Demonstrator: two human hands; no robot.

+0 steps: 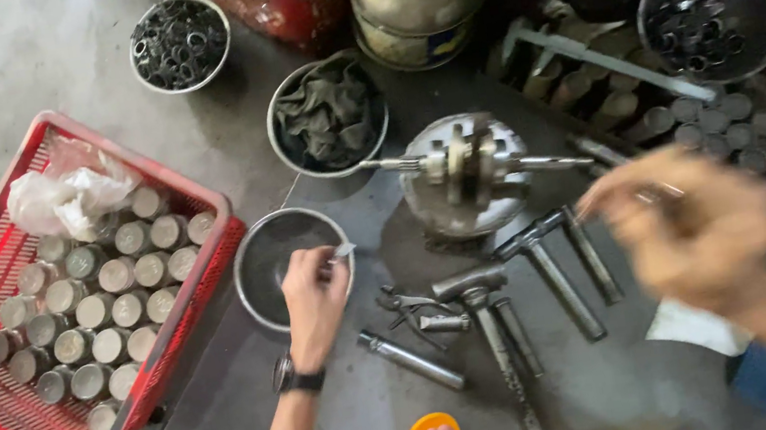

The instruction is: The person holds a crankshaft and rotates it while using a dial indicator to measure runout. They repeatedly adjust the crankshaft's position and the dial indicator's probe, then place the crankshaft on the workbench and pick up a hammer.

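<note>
Left hand (313, 301) over the rim of an empty steel bowl (261, 264), fingers pinched on a small metal piece (344, 249) at the bowl's edge. Right hand (698, 223) blurred, raised above the hammers (535, 283); grip impossible to tell. Red basket (200, 207) of metal cylinders (103, 307) just left of the bowl

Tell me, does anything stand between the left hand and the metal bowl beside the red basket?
Nothing visible does. The left hand is already over the rim of the metal bowl, pinching a small metal piece at its edge. The bowl looks empty inside.
</note>
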